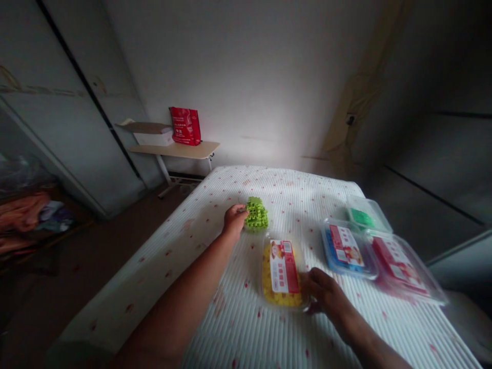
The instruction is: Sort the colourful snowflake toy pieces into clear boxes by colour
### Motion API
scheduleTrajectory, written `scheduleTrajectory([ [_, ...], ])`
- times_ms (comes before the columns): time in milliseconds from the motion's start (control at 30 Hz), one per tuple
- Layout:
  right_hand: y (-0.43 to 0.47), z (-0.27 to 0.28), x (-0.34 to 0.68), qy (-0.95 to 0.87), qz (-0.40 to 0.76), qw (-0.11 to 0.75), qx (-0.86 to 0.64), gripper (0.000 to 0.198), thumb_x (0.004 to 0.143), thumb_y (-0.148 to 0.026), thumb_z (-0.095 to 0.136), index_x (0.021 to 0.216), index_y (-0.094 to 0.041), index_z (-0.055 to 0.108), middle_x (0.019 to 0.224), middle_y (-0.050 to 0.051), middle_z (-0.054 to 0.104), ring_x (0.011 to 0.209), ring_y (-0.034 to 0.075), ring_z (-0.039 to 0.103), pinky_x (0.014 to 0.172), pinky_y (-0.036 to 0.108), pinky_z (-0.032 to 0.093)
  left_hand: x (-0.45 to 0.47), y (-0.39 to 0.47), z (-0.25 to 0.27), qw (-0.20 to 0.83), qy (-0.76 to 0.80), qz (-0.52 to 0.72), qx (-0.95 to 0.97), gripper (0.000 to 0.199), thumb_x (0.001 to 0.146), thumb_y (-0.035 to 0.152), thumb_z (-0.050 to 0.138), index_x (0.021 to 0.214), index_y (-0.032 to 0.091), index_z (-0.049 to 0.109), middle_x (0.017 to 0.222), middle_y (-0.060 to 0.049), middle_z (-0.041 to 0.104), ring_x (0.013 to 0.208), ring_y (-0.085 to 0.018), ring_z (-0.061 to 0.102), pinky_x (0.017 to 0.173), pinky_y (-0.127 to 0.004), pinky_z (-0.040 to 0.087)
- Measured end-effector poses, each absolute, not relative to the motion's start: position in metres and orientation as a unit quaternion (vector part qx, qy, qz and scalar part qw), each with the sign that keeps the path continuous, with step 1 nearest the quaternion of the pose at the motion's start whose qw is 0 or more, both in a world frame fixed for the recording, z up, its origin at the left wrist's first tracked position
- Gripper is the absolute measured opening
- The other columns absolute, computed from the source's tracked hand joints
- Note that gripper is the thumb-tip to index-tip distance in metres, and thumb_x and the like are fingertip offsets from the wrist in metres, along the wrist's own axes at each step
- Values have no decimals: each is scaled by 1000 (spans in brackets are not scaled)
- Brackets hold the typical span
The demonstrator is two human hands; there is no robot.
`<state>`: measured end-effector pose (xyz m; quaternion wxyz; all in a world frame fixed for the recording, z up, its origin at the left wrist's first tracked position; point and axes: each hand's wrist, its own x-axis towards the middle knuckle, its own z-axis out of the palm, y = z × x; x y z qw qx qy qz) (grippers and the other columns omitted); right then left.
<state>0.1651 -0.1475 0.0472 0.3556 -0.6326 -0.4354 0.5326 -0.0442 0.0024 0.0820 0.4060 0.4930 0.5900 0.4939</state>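
My left hand [233, 219] is closed on the left side of a heap of lime-green interlocking plastic pieces [257, 214], which seem to sit in a clear tub. Nearer to me, my right hand [325, 291] grips the right edge of a clear plastic box of yellow pieces [283, 271]. That box carries a red and white label and is tilted a little towards me. Its fingers are partly hidden behind the box. To the right lie a labelled clear box of blue pieces [348, 251], one with red contents [403, 269], and one with green pieces [363, 218].
All the boxes are on a bed-like surface with a white, ribbed, red-patterned cover [238, 287]. Beyond its far left corner a small table [188, 149] bears a white carton [154, 137] and a red bag [185, 125]. Clothes [23, 220] lie at the far left.
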Motion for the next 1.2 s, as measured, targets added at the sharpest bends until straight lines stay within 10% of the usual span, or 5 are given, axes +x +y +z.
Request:
scheduleTrajectory([
  [433, -161, 49, 175, -500, 529, 325, -604, 43, 72, -62, 54, 80, -21, 49, 51, -4, 52, 48, 13, 52, 46, 24, 40, -51, 2, 79, 293, 656, 392, 574, 31, 81, 35, 59, 105, 15, 61, 95, -7, 64, 88, -22, 60, 71, -30, 44],
  [600, -137, 56, 175, -552, 366, 392, -639, 49, 78, -62, 47, 101, -19, 55, 92, 10, 64, 72, 20, 61, 54, 28, 47, -43, -36, 86, 122, 652, 264, 700, 32, 85, 41, 44, 79, 19, 65, 70, -4, 64, 66, -16, 55, 56, -24, 28],
  [1200, -78, 57, 154, -470, 481, 453, -586, 30, 72, -47, 51, 63, -19, 45, 53, -6, 37, 50, 9, 33, 46, 22, 26, -23, -49, 42, 489, 547, 427, 528, 28, 69, 42, 57, 59, 17, 49, 43, 8, 39, 39, -7, 34, 42, -20, 25],
])
